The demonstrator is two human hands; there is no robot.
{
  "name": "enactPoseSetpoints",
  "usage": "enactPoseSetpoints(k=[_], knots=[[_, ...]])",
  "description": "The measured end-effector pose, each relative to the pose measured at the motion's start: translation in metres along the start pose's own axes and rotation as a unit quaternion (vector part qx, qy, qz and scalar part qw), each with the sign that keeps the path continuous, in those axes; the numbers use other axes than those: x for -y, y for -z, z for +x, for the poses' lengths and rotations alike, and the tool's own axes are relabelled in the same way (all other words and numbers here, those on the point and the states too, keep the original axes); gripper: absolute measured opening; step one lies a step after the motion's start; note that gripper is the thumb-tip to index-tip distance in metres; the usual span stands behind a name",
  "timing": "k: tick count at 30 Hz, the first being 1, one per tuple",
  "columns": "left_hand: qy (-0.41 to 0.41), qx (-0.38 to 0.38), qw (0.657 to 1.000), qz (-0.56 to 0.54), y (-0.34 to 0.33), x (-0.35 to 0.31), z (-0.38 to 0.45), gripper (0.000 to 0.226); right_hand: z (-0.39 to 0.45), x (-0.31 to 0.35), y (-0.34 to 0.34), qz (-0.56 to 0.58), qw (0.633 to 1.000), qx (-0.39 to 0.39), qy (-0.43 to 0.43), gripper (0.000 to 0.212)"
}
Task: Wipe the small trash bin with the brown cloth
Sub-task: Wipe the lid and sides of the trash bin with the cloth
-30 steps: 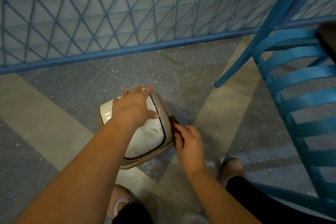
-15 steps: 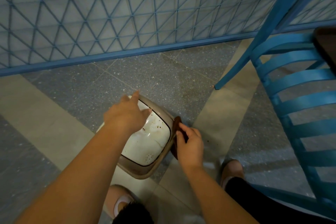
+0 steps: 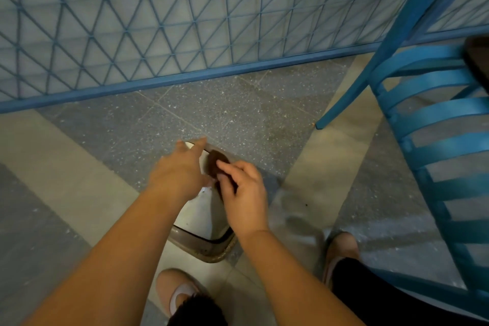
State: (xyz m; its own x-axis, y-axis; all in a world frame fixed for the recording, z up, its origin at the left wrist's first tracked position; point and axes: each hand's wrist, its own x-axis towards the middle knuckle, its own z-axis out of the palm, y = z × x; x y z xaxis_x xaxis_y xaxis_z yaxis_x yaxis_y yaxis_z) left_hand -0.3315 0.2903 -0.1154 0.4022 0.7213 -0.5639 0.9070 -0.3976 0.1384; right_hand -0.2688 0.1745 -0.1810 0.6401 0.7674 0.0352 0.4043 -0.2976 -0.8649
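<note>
Speckled floor (image 3: 238, 106), blue chair (image 3: 434, 119) near small trash bin (image 3: 203, 243), brown cloth (image 3: 215, 163)

- Likely a café or restaurant seating corner, though the type of venue is uncertain.
- Speckled grey terrazzo floor (image 3: 238, 114) with beige bands.
- Blue painted slatted chair (image 3: 436, 119).
- Pale wall with blue triangular lattice (image 3: 158, 21).

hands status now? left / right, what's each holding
Left hand: open, fingers spread, resting on the small trash bin, no grasp.
Right hand: closed on the brown cloth, at the bin's top.
</note>
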Motion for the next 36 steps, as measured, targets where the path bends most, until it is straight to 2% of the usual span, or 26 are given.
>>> enactPoseSetpoints(k=[4, 7, 13, 15, 17, 20, 22, 27, 31, 36], knots=[[-0.004, 0.004, 1.0, -0.005, 0.001, -0.001, -0.003, 0.088, -0.025, -0.031, 0.009, 0.021, 0.996, -0.042, -0.08, 0.025], [-0.005, 0.003, 1.0, 0.002, 0.002, 0.0, -0.003, 0.089, -0.036, -0.04, 0.01, 0.012, 0.993, -0.063, -0.1, 0.025], [-0.014, 0.007, 1.0, 0.011, 0.002, 0.001, -0.001, 0.089, -0.037, -0.061, 0.034, -0.102, 0.994, 0.023, -0.038, 0.024], [-0.015, 0.011, 1.0, 0.008, 0.002, 0.002, -0.001, 0.089, -0.038, -0.073, 0.047, -0.101, 0.99, 0.001, -0.101, 0.023], [-0.018, 0.012, 1.0, 0.008, 0.002, 0.002, 0.0, 0.09, -0.032, -0.073, 0.057, -0.05, 0.985, -0.041, -0.162, 0.024], [-0.015, 0.012, 1.0, 0.014, 0.003, 0.001, 0.0, 0.09, -0.009, -0.055, 0.049, -0.025, 0.994, -0.06, -0.092, 0.026], [-0.015, 0.013, 1.0, 0.015, 0.003, 0.001, 0.001, 0.09, 0.0, -0.047, 0.034, -0.037, 0.998, -0.026, -0.05, 0.029], [-0.017, 0.018, 0.999, 0.024, 0.002, 0.002, 0.001, 0.091, -0.026, -0.06, 0.033, -0.12, 0.991, 0.004, -0.057, 0.031], [-0.019, 0.021, 0.999, 0.015, 0.003, 0.001, 0.002, 0.09, -0.045, -0.06, 0.041, -0.173, 0.982, 0.07, -0.007, 0.026], [-0.015, 0.021, 1.0, 0.016, 0.003, 0.002, 0.002, 0.091, -0.028, -0.061, 0.041, -0.268, 0.962, 0.056, -0.01, 0.018]])
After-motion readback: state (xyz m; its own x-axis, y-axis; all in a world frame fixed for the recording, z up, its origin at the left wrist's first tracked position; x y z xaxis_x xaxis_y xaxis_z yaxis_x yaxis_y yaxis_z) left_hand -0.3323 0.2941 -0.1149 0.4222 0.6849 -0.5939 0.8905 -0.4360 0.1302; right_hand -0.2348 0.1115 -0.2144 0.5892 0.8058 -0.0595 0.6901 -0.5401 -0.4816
